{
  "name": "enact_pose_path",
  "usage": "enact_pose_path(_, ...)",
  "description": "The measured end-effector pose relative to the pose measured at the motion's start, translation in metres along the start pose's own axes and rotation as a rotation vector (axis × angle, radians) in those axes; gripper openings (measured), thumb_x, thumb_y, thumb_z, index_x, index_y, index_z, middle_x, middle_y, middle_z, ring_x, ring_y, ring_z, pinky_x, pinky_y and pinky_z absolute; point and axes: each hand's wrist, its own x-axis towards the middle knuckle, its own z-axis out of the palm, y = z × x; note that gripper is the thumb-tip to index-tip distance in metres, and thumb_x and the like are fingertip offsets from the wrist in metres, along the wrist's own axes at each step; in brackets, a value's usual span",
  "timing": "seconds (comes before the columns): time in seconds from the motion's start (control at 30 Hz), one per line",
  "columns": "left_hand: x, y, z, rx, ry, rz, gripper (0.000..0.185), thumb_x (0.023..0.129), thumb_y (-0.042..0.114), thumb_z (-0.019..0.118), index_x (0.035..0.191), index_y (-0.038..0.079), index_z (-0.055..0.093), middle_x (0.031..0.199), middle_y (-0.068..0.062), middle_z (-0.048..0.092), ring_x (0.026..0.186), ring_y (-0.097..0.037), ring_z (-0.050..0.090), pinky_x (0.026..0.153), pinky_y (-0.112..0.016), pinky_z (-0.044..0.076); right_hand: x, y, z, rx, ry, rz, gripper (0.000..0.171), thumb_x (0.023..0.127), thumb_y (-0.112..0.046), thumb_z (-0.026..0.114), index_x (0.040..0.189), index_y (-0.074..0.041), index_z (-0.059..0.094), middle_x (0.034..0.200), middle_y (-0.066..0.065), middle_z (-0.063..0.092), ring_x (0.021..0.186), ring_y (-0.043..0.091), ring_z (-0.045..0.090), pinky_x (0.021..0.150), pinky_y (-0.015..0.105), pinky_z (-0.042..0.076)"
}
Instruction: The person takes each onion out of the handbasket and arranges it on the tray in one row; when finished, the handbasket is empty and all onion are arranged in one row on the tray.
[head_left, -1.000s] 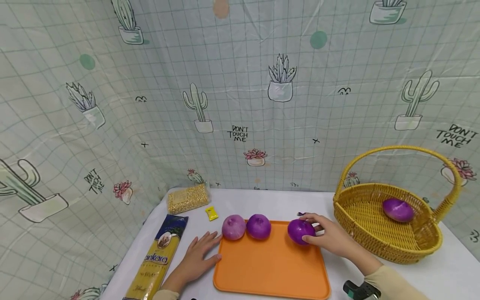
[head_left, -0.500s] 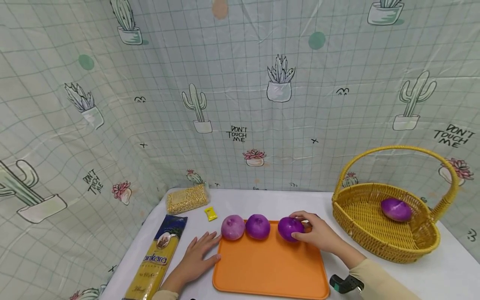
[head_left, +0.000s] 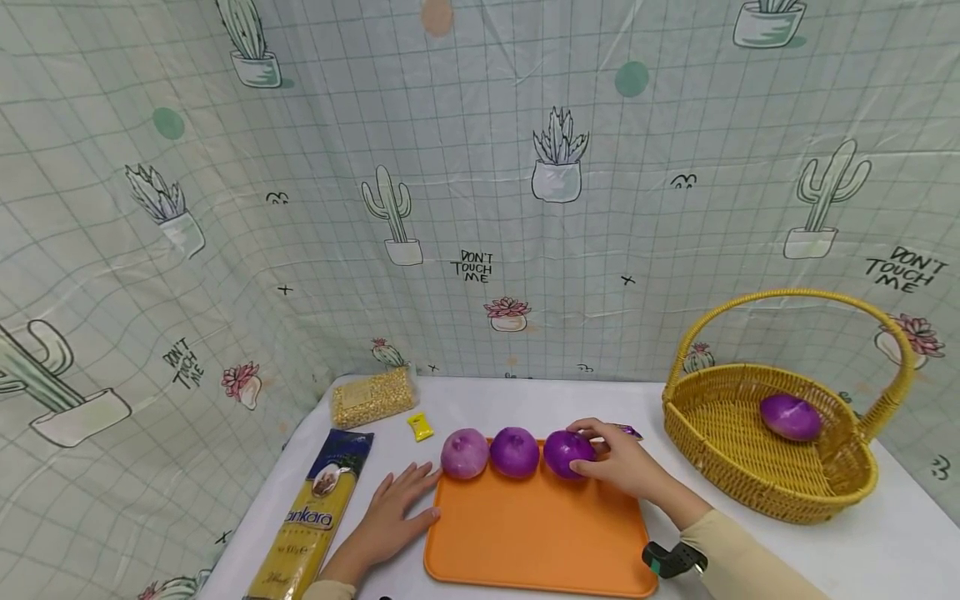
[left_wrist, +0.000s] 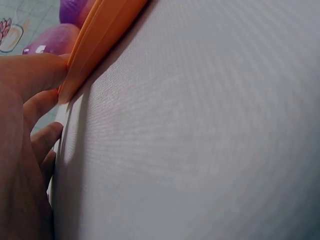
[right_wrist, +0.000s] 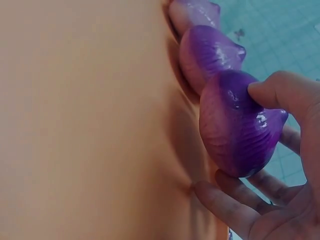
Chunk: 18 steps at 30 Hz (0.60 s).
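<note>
At the back edge of the orange tray [head_left: 536, 542], my right hand [head_left: 622, 465] grips a dark purple onion [head_left: 564, 455] between thumb and fingers. To its left along the same edge sit another purple onion [head_left: 514, 452] and a paler, pinkish one [head_left: 463, 454]. In the right wrist view the held onion [right_wrist: 240, 125] overlaps the middle one, its pointed tip facing the backdrop. My left hand [head_left: 393, 512] rests spread beside the tray's left side, and in the left wrist view its thumb touches the tray's rim [left_wrist: 95, 47].
A yellow wicker basket [head_left: 750, 487] with a tall handle stands at right, with one purple onion [head_left: 791, 417] inside. At left lie a spaghetti pack [head_left: 311, 517], a bag of corn kernels [head_left: 375, 397] and a small yellow packet [head_left: 421, 427]. A purple wrapper [head_left: 630, 431] lies behind my right hand.
My right hand has moved left along the tray's back edge with the onion, bringing it close beside the middle onion. The purple wrapper shows more now. My left hand stays put.
</note>
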Motion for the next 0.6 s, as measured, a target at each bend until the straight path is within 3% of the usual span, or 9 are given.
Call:
enact_pose_path(0.33,0.0016,-0.0039,0.0012,0.009,0.01,0.008,0.06,0.099,0.042,0.064,0.149,0.012,0.053,0.158,-0.016,0.042,0.15,-0.042,0.026,0.12,-0.068,0.004,0.005,0.002,0.0045,-0.002,0.01,-0.009,0.049,0.088,-0.024,0.081,0.13,-0.01,0.06,0.126,0.019,0.063,0.1,0.028,0.069,0.084,0.042,0.057)
enact_pose_path(0.6,0.0019,-0.0063,0.0022,0.006,-0.002,0.002,0.061,0.099,0.045,0.063,0.15,0.013,0.052,0.159,-0.015,0.041,0.151,-0.042,0.025,0.12,-0.068,0.003,0.0057,0.0017,0.0085,-0.069,0.027,0.026,0.051,0.089,-0.026,0.081,0.132,-0.012,0.06,0.128,0.017,0.063,0.096,0.022,0.063,0.084,0.039,0.053)
